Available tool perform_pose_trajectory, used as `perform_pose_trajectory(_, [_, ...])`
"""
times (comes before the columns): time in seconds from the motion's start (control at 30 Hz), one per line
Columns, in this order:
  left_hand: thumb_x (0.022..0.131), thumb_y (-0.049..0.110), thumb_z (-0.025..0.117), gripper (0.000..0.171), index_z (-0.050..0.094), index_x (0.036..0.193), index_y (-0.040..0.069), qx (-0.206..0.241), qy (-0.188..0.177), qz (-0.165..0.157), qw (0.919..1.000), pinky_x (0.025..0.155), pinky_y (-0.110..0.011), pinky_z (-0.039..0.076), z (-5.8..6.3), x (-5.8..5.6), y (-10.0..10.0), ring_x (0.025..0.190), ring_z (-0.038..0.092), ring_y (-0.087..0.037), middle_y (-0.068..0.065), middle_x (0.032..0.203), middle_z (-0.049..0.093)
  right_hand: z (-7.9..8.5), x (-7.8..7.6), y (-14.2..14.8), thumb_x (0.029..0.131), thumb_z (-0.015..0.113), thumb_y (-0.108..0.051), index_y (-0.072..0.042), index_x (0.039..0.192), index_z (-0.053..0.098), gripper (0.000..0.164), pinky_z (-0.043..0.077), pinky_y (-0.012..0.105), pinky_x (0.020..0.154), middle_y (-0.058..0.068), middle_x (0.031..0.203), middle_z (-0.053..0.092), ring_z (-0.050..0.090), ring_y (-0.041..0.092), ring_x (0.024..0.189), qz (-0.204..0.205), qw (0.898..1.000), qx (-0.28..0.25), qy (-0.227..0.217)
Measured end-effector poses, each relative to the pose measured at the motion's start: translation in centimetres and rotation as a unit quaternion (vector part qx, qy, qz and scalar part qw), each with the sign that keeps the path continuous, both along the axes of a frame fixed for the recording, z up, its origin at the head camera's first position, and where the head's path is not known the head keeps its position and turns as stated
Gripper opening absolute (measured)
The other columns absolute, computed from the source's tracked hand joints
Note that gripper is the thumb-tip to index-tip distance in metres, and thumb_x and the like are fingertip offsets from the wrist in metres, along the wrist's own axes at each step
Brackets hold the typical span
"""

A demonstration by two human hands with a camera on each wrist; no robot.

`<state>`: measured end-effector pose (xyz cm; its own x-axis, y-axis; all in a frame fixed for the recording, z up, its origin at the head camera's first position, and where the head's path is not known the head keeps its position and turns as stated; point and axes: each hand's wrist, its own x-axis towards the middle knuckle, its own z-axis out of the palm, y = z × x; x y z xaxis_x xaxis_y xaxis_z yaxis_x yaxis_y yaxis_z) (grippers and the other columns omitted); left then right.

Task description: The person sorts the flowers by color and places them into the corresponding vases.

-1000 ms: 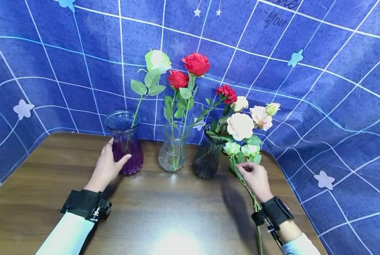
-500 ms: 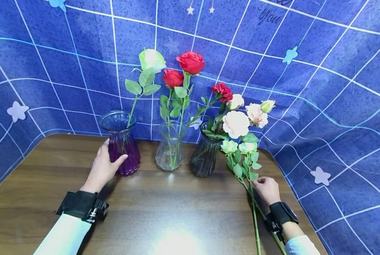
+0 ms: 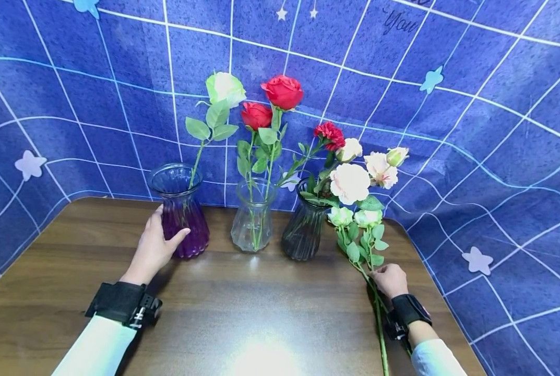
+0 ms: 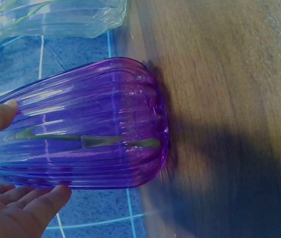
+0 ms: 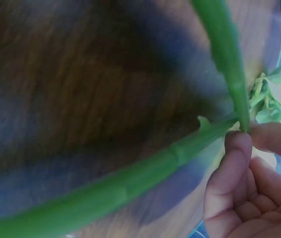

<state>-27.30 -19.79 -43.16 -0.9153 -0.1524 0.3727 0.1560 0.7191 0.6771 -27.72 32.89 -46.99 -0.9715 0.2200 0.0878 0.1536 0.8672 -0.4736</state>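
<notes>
My left hand (image 3: 155,248) curves its thumb and fingers round the purple glass vase (image 3: 186,224), which stands upright at the left. One white-green rose (image 3: 225,87) leans in that vase, its lower stem (image 4: 101,141) visible through the glass in the left wrist view. On the right, two white-green roses (image 3: 368,218) lie on the table with crossing stems (image 3: 380,334). My right hand (image 3: 391,282) pinches a rose stem (image 5: 237,89) between thumb and fingertips, just below the leaves. The right wrist view shows the second stem (image 5: 130,183) passing right by the fingertips.
A clear glass vase (image 3: 251,230) with two red roses (image 3: 283,92) stands mid-table. Beside it, a dark glass vase (image 3: 302,235) holds a red carnation (image 3: 329,136) and pale pink flowers (image 3: 350,184) that overhang the lying roses. A blue cloth (image 3: 120,104) hangs behind the wooden table (image 3: 223,308).
My right hand has moved from beside the lying roses' leaves down and right along the stems, and now pinches one. The left hand stays on the purple vase.
</notes>
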Motion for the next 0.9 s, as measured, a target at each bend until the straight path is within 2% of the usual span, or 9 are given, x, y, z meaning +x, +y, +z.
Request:
perform_pose_trajectory(0.17, [0.087, 0.025, 0.065, 0.083, 0.016, 0.143, -0.011, 0.003, -0.010, -0.002, 0.9999, 0.103, -0.063, 0.027, 0.1, 0.0, 0.0, 0.126, 0.031, -0.055, -0.041, 0.138, 0.029, 0.3, 0.2, 0.3, 0.079, 0.066, -0.019, -0.002, 0.071, 0.073, 0.020, 0.048, 0.038, 0.065, 0.012, 0.074, 0.071, 0.064, 0.033, 0.074, -0.012, 1.000, -0.008, 0.015])
perform_pose_trajectory(0.3, [0.087, 0.024, 0.066, 0.083, 0.016, 0.143, -0.011, 0.003, -0.006, -0.004, 1.0000, 0.102, -0.063, 0.027, 0.1, 0.0, 0.0, 0.126, 0.032, -0.055, -0.041, 0.137, 0.029, 0.9, 0.6, 0.5, 0.081, 0.063, -0.017, 0.000, 0.076, 0.073, 0.020, 0.048, 0.045, 0.073, 0.016, 0.081, 0.071, 0.064, 0.038, 0.082, -0.024, 0.999, -0.016, 0.035])
perform_pose_trajectory(0.43, [0.085, 0.021, 0.067, 0.082, 0.018, 0.142, -0.012, 0.005, 0.009, -0.004, 0.9999, 0.102, -0.063, 0.028, 0.0, 0.0, 0.1, 0.125, 0.033, -0.055, -0.042, 0.136, 0.031, 2.3, 1.3, 0.5, 0.084, 0.062, -0.017, 0.003, 0.084, 0.072, 0.023, 0.047, 0.048, 0.077, 0.019, 0.085, 0.071, 0.063, 0.041, 0.088, -0.039, 0.997, -0.033, 0.060])
perform_pose_trajectory(0.53, [0.084, 0.019, 0.068, 0.082, 0.019, 0.141, -0.014, 0.004, 0.016, -0.002, 0.9999, 0.102, -0.063, 0.028, -0.1, 0.0, 0.1, 0.124, 0.033, -0.055, -0.042, 0.136, 0.031, 3.5, 1.8, 0.3, 0.085, 0.063, -0.018, 0.004, 0.087, 0.072, 0.024, 0.046, 0.045, 0.075, 0.019, 0.083, 0.071, 0.063, 0.039, 0.084, -0.054, 0.993, -0.043, 0.092])
perform_pose_trajectory(0.63, [0.084, 0.019, 0.067, 0.082, 0.019, 0.141, -0.014, 0.002, 0.016, -0.003, 0.9999, 0.102, -0.062, 0.028, -0.1, 0.0, 0.1, 0.124, 0.033, -0.055, -0.042, 0.136, 0.031, 4.8, 2.3, 0.2, 0.084, 0.065, -0.017, 0.004, 0.086, 0.072, 0.023, 0.045, 0.037, 0.067, 0.018, 0.076, 0.070, 0.063, 0.030, 0.071, -0.069, 0.987, -0.047, 0.138])
perform_pose_trajectory(0.73, [0.085, 0.020, 0.067, 0.082, 0.018, 0.141, -0.014, 0.002, 0.010, -0.002, 0.9999, 0.102, -0.062, 0.028, 0.0, 0.0, 0.2, 0.125, 0.032, -0.055, -0.042, 0.136, 0.030, 6.4, 2.7, 0.2, 0.083, 0.066, -0.019, 0.002, 0.086, 0.073, 0.022, 0.042, 0.025, 0.058, 0.013, 0.068, 0.070, 0.057, 0.011, 0.055, -0.083, 0.981, -0.058, 0.168])
perform_pose_trajectory(0.8, [0.085, 0.020, 0.067, 0.082, 0.018, 0.141, -0.014, 0.002, 0.004, -0.002, 1.0000, 0.101, -0.063, 0.028, 0.1, 0.1, 0.2, 0.124, 0.033, -0.056, -0.042, 0.135, 0.030, 7.6, 3.0, 0.2, 0.084, 0.067, -0.021, 0.001, 0.088, 0.073, 0.023, 0.038, 0.018, 0.055, 0.006, 0.063, 0.068, 0.050, -0.001, 0.050, -0.093, 0.977, -0.071, 0.177])
perform_pose_trajectory(0.9, [0.085, 0.020, 0.067, 0.082, 0.019, 0.141, -0.014, 0.001, 0.004, -0.001, 1.0000, 0.101, -0.063, 0.028, 0.2, 0.1, 0.2, 0.123, 0.033, -0.056, -0.042, 0.135, 0.031, 9.7, 3.6, 0.1, 0.085, 0.066, -0.026, -0.004, 0.091, 0.074, 0.025, 0.035, 0.014, 0.053, -0.013, 0.054, 0.061, 0.046, -0.009, 0.045, -0.104, 0.973, -0.093, 0.183])
